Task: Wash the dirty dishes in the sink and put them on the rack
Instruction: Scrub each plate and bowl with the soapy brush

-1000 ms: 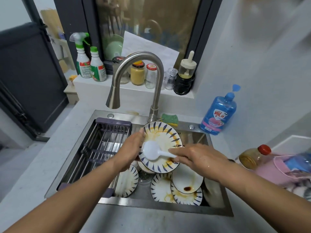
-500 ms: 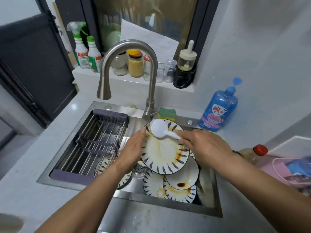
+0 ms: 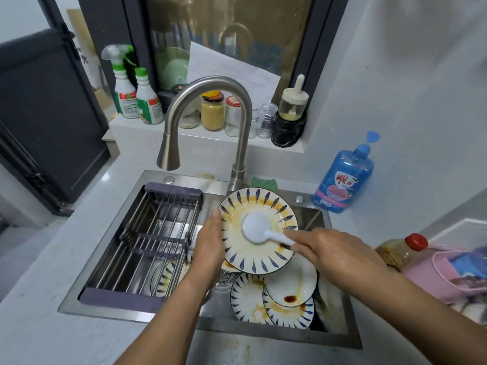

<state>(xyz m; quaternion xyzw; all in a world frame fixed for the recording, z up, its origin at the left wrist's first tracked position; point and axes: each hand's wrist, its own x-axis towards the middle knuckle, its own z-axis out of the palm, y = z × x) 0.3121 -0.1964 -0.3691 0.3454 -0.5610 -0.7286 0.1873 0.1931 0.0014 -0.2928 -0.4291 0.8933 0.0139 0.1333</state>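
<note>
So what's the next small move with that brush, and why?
Probably sweep the white brush up toward the far rim of the plate. The right hand grips its handle with the head on the plate's middle, the left hand holds the plate tilted over the sink, and orange smears show along that rim.

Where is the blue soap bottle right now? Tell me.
In the head view, the blue soap bottle stands on the counter past the sink at its back right corner, right of the faucet.
</note>
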